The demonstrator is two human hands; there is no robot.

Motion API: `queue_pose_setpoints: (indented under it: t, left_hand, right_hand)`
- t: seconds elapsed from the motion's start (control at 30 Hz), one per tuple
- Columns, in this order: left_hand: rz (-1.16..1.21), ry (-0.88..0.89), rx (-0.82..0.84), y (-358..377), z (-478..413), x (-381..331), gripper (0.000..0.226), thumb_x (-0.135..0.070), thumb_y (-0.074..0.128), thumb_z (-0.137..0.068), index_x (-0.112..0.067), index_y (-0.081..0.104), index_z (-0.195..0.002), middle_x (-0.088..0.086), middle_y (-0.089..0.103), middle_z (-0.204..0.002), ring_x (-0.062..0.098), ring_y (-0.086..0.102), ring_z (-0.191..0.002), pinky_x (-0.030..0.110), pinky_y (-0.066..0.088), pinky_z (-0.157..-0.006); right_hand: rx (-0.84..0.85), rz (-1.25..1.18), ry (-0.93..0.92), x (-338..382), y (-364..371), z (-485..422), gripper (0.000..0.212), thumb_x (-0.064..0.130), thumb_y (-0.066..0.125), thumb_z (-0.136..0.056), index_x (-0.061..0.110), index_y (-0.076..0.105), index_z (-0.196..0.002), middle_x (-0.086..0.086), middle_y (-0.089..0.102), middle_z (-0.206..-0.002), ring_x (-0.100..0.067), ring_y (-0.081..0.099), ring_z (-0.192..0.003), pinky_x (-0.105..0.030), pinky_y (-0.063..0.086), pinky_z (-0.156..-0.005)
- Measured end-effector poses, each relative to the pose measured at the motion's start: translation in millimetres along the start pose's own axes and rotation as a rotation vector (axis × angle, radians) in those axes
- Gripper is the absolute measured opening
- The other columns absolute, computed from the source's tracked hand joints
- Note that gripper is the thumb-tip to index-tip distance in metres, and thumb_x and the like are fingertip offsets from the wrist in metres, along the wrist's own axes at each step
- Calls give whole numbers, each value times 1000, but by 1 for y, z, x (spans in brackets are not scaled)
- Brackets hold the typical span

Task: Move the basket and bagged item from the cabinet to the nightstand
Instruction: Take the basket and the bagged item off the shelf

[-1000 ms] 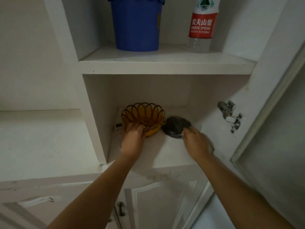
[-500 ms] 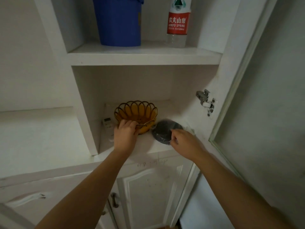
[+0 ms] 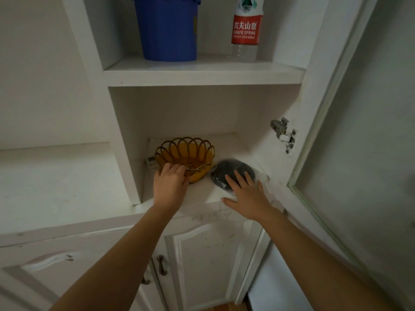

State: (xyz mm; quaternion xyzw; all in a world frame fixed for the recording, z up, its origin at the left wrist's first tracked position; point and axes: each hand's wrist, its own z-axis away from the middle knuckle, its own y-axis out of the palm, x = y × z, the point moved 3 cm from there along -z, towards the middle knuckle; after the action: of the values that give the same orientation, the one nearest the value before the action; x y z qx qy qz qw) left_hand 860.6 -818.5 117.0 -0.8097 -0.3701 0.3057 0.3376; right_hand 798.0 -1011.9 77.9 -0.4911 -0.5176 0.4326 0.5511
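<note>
Left hand (image 3: 170,184) curls over near rim of basket (image 3: 185,157), fingers hooked on wire, gripping. Right hand (image 3: 246,195) spread flat, fingertips resting on bag (image 3: 233,173), not closed round it. Bag just right of basket, both on lower shelf (image 3: 202,194).

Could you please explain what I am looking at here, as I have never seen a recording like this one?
This is one view from a camera worn on a person's head, looking down at their two bare arms; there is no robot. They reach into an open white cabinet. On its lower shelf, the left hand grips the rim of an amber basket, and the right hand lies flat, fingers spread, on a dark item in a clear bag, not gripping it. On the shelf above stand a blue bucket and a water bottle.
</note>
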Motion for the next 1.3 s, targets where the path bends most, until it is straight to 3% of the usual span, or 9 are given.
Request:
queue_pose_setpoints:
  t: [0.2, 0.33, 0.4, 0.47, 0.53, 0.73, 1.03, 1.3]
  left_hand:
    - [-28, 5, -16, 1, 7, -7, 25, -12, 73, -70, -8, 65, -93, 10, 68, -84, 33, 57, -88, 46, 44, -74]
    - [-36, 4, -13, 0, 7, -6, 28, -14, 76, -67, -9, 66, -92, 10, 68, -84, 33, 57, -87, 46, 45, -73]
    - [-41, 6, -10, -1, 8, -5, 29, -15, 77, -66, -9, 66, -92, 10, 68, -84, 33, 57, -87, 47, 45, -72]
    - [-42, 10, -10, -1, 8, -4, 29, -15, 77, -66, -8, 66, -92, 10, 68, -84, 33, 58, -86, 46, 46, -72]
    - [-48, 15, -11, 0, 8, -4, 29, -14, 78, -64, -7, 66, -89, 11, 68, -82, 34, 58, -85, 46, 46, -71]
    - [-38, 1, -26, -1, 12, -6, 25, -12, 77, -65, -6, 65, -86, 12, 67, -81, 35, 58, -84, 46, 45, -71]
    - [-17, -33, -89, -16, 25, -21, 21, -10, 77, -66, -6, 66, -83, 11, 68, -78, 34, 57, -81, 47, 45, -73]
    - [-44, -60, -174, -45, 47, -34, 19, -13, 77, -67, -7, 66, -81, 9, 67, -76, 33, 57, -79, 45, 45, -72]
  right_hand:
    - [-42, 61, -11, 5, -2, 14, 75, 55, 45, -86, 27, 8, -145, -5, 3, -156, -30, 0, -142, -56, 9, -110]
    - [-157, 183, -9, 9, -1, 22, 71, 39, 60, -82, 24, 25, -142, -10, 26, -151, -33, 21, -137, -56, 21, -106]
    - [-234, 204, -5, 11, -1, 23, 70, 27, 77, -67, 21, 47, -130, -13, 52, -132, -36, 47, -120, -57, 37, -95]
    - [-307, 236, 26, 9, -1, 20, 71, 21, 86, -51, 19, 60, -116, -10, 67, -107, -33, 62, -95, -51, 50, -78]
    - [-332, 247, 26, 8, -4, 17, 70, 20, 88, -46, 20, 63, -112, -8, 68, -96, -31, 64, -84, -46, 53, -70]
    - [-355, 279, 0, 5, -4, 19, 63, 18, 87, -46, 20, 68, -106, -8, 69, -93, -29, 64, -79, -35, 52, -59]
    - [-532, 157, -93, 4, -13, 30, 45, 11, 76, -63, 10, 65, -107, -13, 67, -107, -31, 62, -100, -44, 50, -83]
    - [-561, 161, -107, 3, -15, 40, 60, -6, 82, -46, -4, 62, -103, -22, 69, -97, -35, 67, -86, -43, 57, -69]
